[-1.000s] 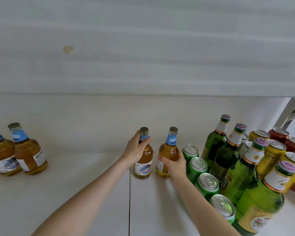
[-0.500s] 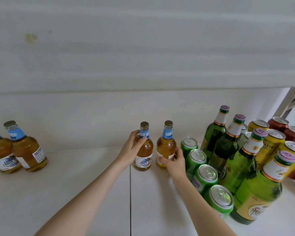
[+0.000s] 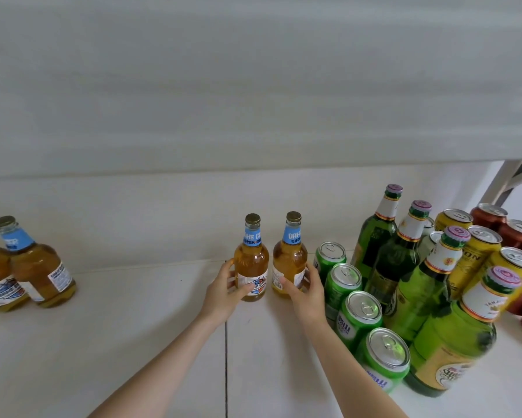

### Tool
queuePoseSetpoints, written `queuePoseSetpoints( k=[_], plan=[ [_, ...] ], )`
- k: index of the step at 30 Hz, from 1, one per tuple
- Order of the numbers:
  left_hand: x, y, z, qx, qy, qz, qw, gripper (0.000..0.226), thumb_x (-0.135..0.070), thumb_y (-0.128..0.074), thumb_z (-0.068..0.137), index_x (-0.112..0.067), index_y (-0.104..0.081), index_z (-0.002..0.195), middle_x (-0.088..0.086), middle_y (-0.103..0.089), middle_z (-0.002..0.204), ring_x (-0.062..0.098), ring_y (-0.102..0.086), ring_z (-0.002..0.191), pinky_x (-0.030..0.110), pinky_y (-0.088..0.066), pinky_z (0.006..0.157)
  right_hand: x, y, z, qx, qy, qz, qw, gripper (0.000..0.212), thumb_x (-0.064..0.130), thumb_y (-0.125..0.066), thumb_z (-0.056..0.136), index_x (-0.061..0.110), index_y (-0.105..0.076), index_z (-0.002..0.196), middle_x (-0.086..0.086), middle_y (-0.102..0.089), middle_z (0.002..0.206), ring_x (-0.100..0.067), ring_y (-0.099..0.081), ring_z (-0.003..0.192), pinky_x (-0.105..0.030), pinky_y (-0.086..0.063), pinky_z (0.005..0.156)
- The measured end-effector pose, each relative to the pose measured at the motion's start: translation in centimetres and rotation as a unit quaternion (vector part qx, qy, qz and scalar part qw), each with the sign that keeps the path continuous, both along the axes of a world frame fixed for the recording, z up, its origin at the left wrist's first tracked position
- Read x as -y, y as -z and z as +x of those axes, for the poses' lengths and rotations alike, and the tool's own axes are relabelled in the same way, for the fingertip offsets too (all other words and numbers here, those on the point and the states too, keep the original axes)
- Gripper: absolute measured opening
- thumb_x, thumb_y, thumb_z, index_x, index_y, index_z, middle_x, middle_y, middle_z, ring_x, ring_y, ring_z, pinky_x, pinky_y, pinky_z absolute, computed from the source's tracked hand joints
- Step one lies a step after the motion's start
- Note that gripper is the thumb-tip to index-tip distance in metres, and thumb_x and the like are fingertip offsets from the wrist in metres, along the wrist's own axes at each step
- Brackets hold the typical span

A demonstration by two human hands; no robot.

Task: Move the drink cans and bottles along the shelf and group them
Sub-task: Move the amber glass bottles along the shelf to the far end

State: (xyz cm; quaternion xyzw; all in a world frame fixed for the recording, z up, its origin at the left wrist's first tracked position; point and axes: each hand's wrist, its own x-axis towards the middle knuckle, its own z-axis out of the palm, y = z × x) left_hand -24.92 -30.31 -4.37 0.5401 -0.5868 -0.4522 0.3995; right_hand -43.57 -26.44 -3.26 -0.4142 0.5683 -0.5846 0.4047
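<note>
Two small amber bottles with blue neck labels stand side by side at the middle of the white shelf. My left hand (image 3: 227,289) grips the lower body of the left amber bottle (image 3: 251,260). My right hand (image 3: 306,289) grips the lower body of the right amber bottle (image 3: 290,257). Both bottles are upright. Two more amber bottles (image 3: 39,273) of the same kind stand at the far left edge of the view.
Right of my right hand runs a row of several green cans (image 3: 359,315). Behind them stand several tall green bottles (image 3: 416,285), then yellow cans (image 3: 477,251) and red cans (image 3: 519,233). A white wall (image 3: 253,86) backs the shelf (image 3: 133,327).
My left hand has slid from the left bottle's neck down to its body. Both bottles sit slightly further back on the shelf than before.
</note>
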Motion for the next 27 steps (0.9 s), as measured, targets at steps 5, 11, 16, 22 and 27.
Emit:
queuePoseSetpoints(
  k=[5,11,16,22,27],
  plan=[
    [0.3,0.1,-0.8,-0.007,-0.006,-0.016,1.000,0.066,-0.020,-0.076,0.083,-0.024,-0.042,0.140,0.002,-0.062,0.128,0.018,-0.062,0.114,0.036,-0.053,0.096,0.7,0.5,-0.1,0.002,0.004,-0.003,1.000,0.061,0.011,-0.077,0.080,0.026,-0.047,0.131,0.015,-0.059,0.117,0.000,-0.057,0.106,-0.017,-0.048,0.085],
    [0.5,0.1,-1.8,-0.030,-0.017,-0.022,0.999,0.065,-0.012,-0.075,0.084,-0.024,-0.041,0.138,0.000,-0.060,0.122,0.014,-0.063,0.107,0.013,-0.052,0.076,1.6,0.8,-0.2,0.001,0.007,0.002,1.000,0.063,0.014,-0.078,0.080,0.027,-0.046,0.133,0.015,-0.059,0.117,0.002,-0.057,0.104,-0.020,-0.047,0.087],
    [0.8,0.6,-1.7,-0.029,-0.024,-0.026,0.999,0.063,-0.012,-0.077,0.082,-0.028,-0.043,0.133,0.003,-0.062,0.122,0.010,-0.064,0.105,0.014,-0.053,0.077,1.9,0.9,-0.3,0.004,0.008,0.001,1.000,0.062,0.013,-0.078,0.080,0.026,-0.048,0.132,0.016,-0.061,0.117,0.004,-0.059,0.103,-0.015,-0.048,0.080],
    [0.9,0.7,-1.8,-0.018,-0.024,-0.030,0.999,0.061,-0.013,-0.076,0.083,-0.030,-0.042,0.130,0.001,-0.062,0.120,0.008,-0.064,0.102,0.014,-0.053,0.077,1.8,0.6,-0.2,0.002,0.003,0.007,1.000,0.064,0.014,-0.078,0.080,0.021,-0.047,0.136,0.008,-0.060,0.123,-0.010,-0.059,0.112,-0.029,-0.050,0.095],
    [0.5,0.2,-1.1,0.052,-0.006,-0.057,0.997,0.052,-0.025,-0.070,0.089,-0.034,-0.041,0.132,-0.007,-0.058,0.128,0.010,-0.055,0.117,0.015,-0.046,0.088,1.4,-0.4,-0.3,-0.023,0.000,0.027,0.999,0.065,0.012,-0.077,0.081,0.018,-0.045,0.138,0.010,-0.056,0.117,0.002,-0.055,0.096,-0.024,-0.045,0.089]
  ],
)
